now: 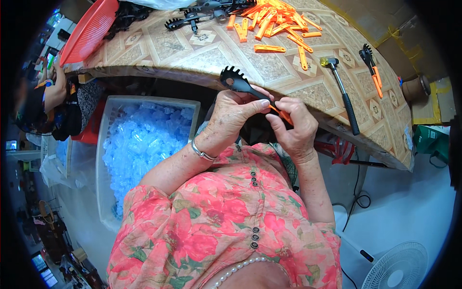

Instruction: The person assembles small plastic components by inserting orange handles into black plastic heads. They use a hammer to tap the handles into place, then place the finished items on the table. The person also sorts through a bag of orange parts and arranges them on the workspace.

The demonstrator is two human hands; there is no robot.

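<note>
Between my two hands, just off the table's near edge, is a black spaghetti server [236, 80] with a toothed head pointing to the upper left. My left hand [232, 111] is closed round its black shaft, thumb on top. At the other end, my right hand [294, 126] grips the orange handle piece [284, 115], most of which its fingers hide. On the table ahead lies a heap of loose orange handle pieces [276, 21]. Black server heads [192, 19] lie left of the heap. A hammer [342, 94] with a black grip and yellow tip rests to the right.
Further right lie black servers with orange handles [371, 70]. A red basket [89, 33] stands at the table's left. Below it, a white crate [102, 159] holds clear bluish plastic pieces. A white fan [397, 269] is at the lower right. Another person's hand [57, 89] shows far left.
</note>
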